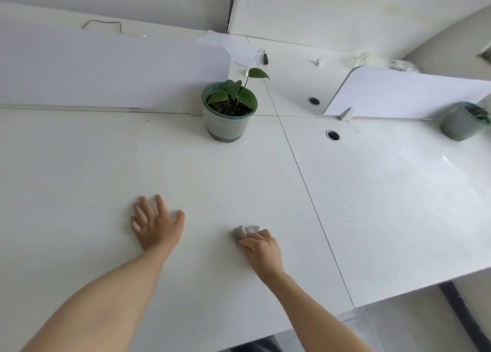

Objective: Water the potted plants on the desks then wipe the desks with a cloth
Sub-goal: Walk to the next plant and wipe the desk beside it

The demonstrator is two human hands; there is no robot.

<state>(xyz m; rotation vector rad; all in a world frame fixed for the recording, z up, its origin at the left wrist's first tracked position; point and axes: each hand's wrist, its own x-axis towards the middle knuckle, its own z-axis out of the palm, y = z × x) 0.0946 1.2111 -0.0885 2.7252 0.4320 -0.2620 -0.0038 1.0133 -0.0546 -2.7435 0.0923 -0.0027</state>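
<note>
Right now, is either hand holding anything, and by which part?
The right hand grips a small bunched grey cloth by its near end, pressing it on the desk. The left hand lies flat and open, holding nothing.

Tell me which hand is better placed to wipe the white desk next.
The right hand: it already grips the small grey cloth on the white desk. The left hand lies open, flat and empty.
</note>
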